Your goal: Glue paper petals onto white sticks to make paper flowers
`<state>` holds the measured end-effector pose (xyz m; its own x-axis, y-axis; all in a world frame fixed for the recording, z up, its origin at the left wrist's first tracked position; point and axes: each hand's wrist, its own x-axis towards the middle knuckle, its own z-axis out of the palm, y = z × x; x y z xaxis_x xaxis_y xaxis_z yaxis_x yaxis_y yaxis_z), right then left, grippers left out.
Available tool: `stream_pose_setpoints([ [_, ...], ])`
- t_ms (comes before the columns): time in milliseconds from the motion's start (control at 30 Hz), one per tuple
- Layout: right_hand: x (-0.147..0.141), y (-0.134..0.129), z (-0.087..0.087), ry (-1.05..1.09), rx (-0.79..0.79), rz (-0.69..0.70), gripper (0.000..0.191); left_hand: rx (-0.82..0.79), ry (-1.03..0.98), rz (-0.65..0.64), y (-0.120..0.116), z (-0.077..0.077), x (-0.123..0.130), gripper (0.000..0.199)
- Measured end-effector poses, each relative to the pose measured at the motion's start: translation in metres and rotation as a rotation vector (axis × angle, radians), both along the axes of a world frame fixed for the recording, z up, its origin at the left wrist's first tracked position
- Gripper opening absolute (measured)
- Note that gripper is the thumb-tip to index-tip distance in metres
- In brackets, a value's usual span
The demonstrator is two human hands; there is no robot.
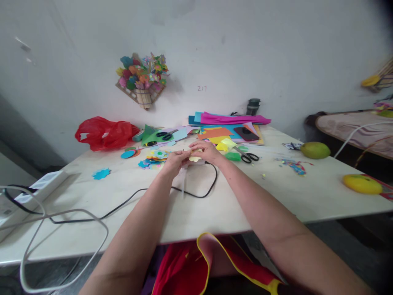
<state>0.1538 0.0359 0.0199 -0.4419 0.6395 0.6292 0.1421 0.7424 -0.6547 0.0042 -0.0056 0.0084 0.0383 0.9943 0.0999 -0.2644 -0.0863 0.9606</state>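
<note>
On the left of my table (260, 200) lies a hard white plastic power strip (46, 184), and beyond it a scalloped blue cutout (101, 174), flat and fully trimmed. The red plastic bag (104, 133) behind is thin, glossy and crumpled. Next come smooth round discs (128, 154), then, on the wall above, a finished bunch of coloured flowers (143, 78) in a holder of bundled sticks. Below it, a loose heap of flower-shaped cutouts (153, 160) looks cut out already, layered in blue and yellow.

In the middle, just right of that heap, my left grip (175, 162) is pinched on a pale yellow piece (195, 157) with a wavy edge. My right grip (208, 152) closes narrowly on the same piece from the other side; I judge this one still unfinished. A translucent stick (183, 184) and a slack black cord (211, 186) show below.

Farther right, broad flat sheets (215, 133) seem mostly uncut, so plenty of material remains. Black-handled scissors (250, 157) lie nearby, and past them a smooth, rounded green fruit (315, 150).
</note>
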Motion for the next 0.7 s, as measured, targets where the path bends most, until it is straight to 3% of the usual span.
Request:
stream_pose_setpoints([
  [133, 0.010, 0.001, 0.006, 0.100, -0.115, -0.037, 0.015, -0.003, -0.010, 0.007, 0.000, 0.003, 0.000, 0.032],
  [267, 0.033, 0.009, 0.014, 0.248, -0.244, -0.147, 0.023, 0.048, 0.008, 0.135, 0.002, 0.005, -0.004, 0.027],
  [400, 0.050, 0.015, 0.015, 0.249, -0.389, -0.212, 0.031, 0.053, 0.043, 0.246, 0.001, 0.007, -0.008, 0.027],
  [500, 0.052, 0.019, 0.010, 0.210, -0.408, -0.306, 0.039, 0.067, 0.064, 0.311, 0.000, 0.009, -0.010, 0.035],
  [600, 0.052, 0.026, 0.003, 0.131, -0.379, -0.383, 0.025, 0.096, 0.071, 0.365, 0.000, 0.010, -0.011, 0.047],
  [700, 0.053, 0.034, -0.004, 0.123, -0.422, -0.429, 0.010, 0.069, 0.061, 0.402, 0.002, 0.009, -0.013, 0.039],
])
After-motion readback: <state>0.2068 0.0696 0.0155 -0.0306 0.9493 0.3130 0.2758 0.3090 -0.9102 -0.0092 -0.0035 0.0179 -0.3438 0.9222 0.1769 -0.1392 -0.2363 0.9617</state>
